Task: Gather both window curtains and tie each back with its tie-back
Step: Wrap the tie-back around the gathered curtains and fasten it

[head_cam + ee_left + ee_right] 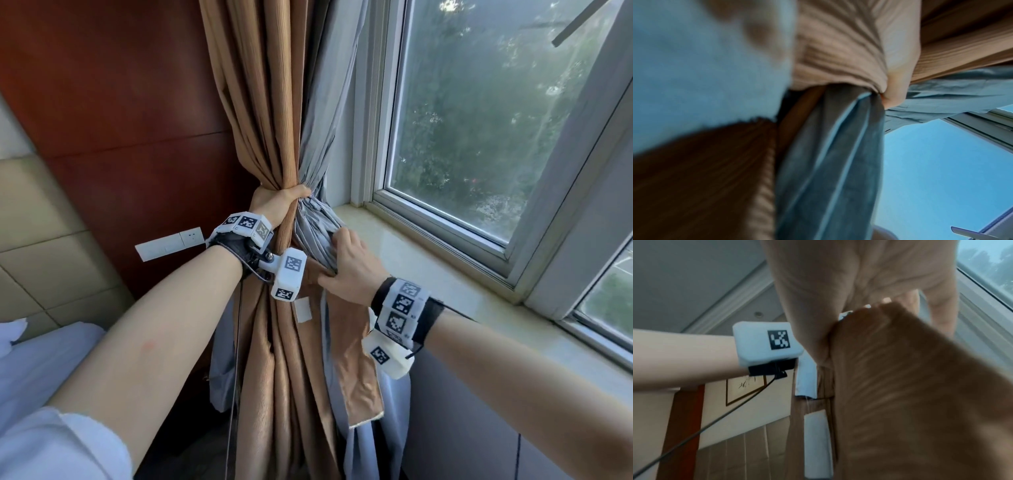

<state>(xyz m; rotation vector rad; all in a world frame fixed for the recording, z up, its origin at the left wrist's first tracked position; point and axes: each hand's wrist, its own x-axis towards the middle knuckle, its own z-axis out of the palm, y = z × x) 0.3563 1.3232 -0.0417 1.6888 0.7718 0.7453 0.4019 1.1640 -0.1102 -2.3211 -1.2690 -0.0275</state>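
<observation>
The brown ribbed curtain [260, 102] and its grey lining [318, 130] are bunched together beside the window. My left hand [279, 202] grips round the bunch at its narrowest point; up close the brown curtain [838, 53] and grey lining [830, 154] fill the left wrist view. Just below and to the right, my right hand [349, 263] pinches the brown tie-back [359, 373], a flat band whose loose end hangs under the wrist, with the fingers pushed into the grey folds. The right wrist view shows the tie-back [910, 394] blurred under my palm [838, 280].
A stone windowsill [428, 260] runs to the right under the white-framed window [479, 120]. A dark wood wall panel [120, 102] with a white switch plate [168, 245] stands left of the curtain. A bed [41, 363] lies at the lower left.
</observation>
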